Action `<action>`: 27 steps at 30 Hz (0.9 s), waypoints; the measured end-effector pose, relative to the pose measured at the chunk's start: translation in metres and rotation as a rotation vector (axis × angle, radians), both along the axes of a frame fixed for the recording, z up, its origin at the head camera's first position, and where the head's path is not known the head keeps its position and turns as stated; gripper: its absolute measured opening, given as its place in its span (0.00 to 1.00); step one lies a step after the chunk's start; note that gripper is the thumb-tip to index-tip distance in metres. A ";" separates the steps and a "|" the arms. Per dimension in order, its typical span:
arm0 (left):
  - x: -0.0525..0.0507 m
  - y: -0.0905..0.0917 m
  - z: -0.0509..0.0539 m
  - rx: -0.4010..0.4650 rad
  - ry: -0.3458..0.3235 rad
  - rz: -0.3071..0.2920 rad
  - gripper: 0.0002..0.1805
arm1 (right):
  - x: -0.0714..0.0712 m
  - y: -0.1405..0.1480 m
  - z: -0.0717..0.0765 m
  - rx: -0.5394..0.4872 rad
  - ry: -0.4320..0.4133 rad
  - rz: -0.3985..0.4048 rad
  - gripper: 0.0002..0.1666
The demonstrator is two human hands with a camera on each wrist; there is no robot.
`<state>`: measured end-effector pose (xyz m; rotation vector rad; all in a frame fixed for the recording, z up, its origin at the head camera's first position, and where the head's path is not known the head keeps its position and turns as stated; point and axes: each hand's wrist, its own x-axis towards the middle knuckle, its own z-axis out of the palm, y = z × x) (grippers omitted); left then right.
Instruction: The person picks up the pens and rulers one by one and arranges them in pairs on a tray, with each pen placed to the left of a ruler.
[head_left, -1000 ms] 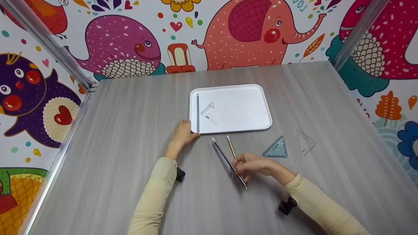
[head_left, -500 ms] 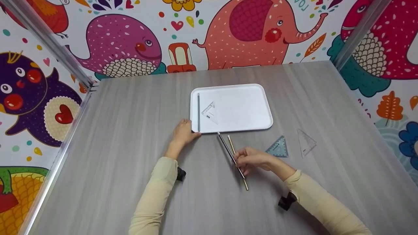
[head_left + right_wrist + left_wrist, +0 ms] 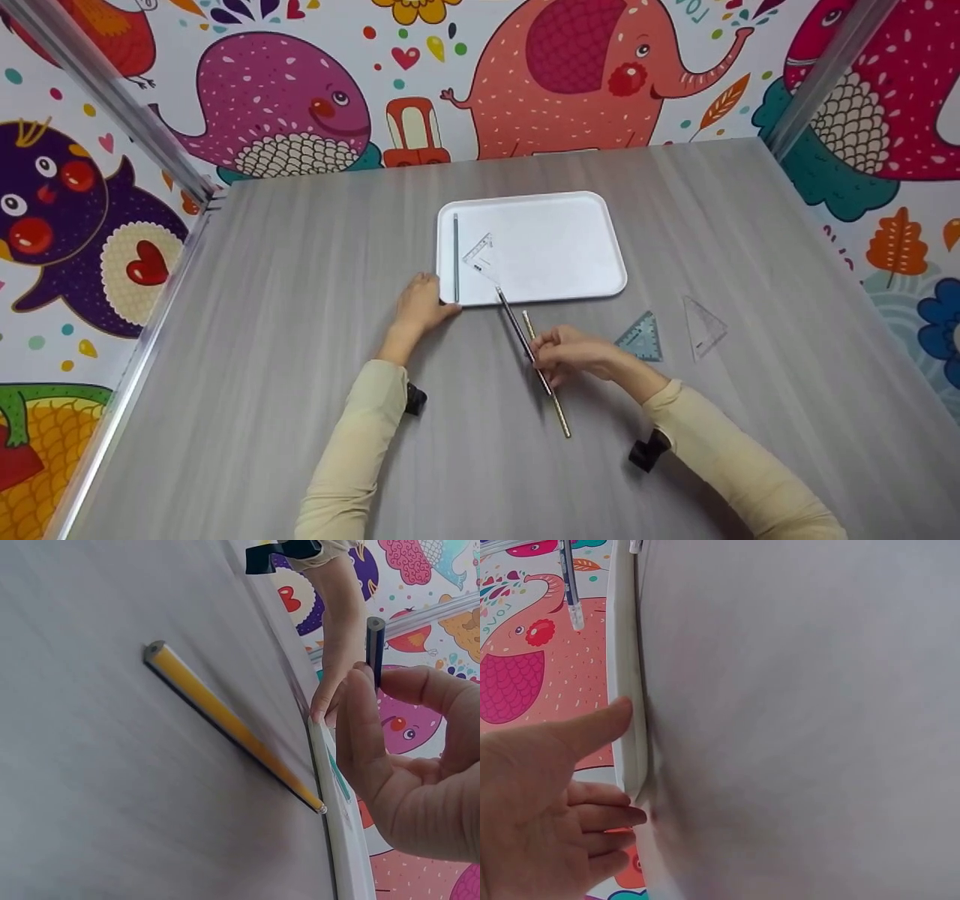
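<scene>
My left hand (image 3: 421, 304) rests against the near left corner of the white tray (image 3: 559, 244); in the left wrist view its straight thumb touches the rim (image 3: 632, 742). Between thumb and fingertips, my right hand (image 3: 574, 354) pinches a dark pencil (image 3: 516, 321), its white-tipped end over the tray's front edge. The held pencil's other end shows in the right wrist view, above the fingers. Beneath that hand a gold-yellow pencil (image 3: 232, 724) lies on the table, partly hidden in the head view. Inside the tray lie a green pencil (image 3: 456, 259) and a clear set square (image 3: 480, 256).
Right of the tray's front, a blue-green set square (image 3: 643, 339) lies on the table (image 3: 300, 247), partly behind the right hand. Farther right is a clear set square (image 3: 703, 328). Patterned walls (image 3: 285, 105) border the table at the back and sides.
My right hand has moved forward and slightly left with the dark pencil, whose tip went from short of the tray to over its front edge. The left hand stays at the corner.
</scene>
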<state>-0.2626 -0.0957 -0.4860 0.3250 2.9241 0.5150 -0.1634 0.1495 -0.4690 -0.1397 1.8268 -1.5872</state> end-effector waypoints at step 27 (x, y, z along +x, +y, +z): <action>-0.001 -0.001 0.002 0.019 -0.001 -0.004 0.35 | -0.039 -0.018 -0.003 -0.021 -0.001 -0.210 0.05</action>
